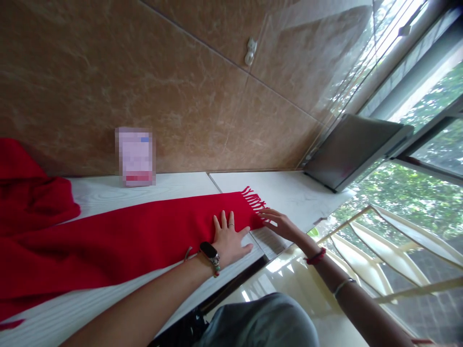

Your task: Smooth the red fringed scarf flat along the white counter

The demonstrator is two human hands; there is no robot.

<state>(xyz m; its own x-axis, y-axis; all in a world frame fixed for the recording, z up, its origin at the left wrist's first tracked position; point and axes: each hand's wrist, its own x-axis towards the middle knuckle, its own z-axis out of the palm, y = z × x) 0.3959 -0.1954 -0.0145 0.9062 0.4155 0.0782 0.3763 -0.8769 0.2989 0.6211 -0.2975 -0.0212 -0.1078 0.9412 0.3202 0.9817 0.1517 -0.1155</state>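
Observation:
A long red scarf (144,236) lies stretched over a white wood-grained surface (173,181), its fringed end toward the right. My left hand (229,239) rests on the scarf's near edge with its fingers spread; a dark watch is on that wrist. At the fringed end, my right hand (280,224) touches the scarf's corner, its fingers stretched out and slightly apart. At the far left the rest of the red cloth is bunched in folds.
Against the brown tiled wall (188,106) stands a blurred pink box (136,156). A dark grey panel (354,149) is at the surface's right end, near a window. Cream chair-like slats (383,260) are at the lower right.

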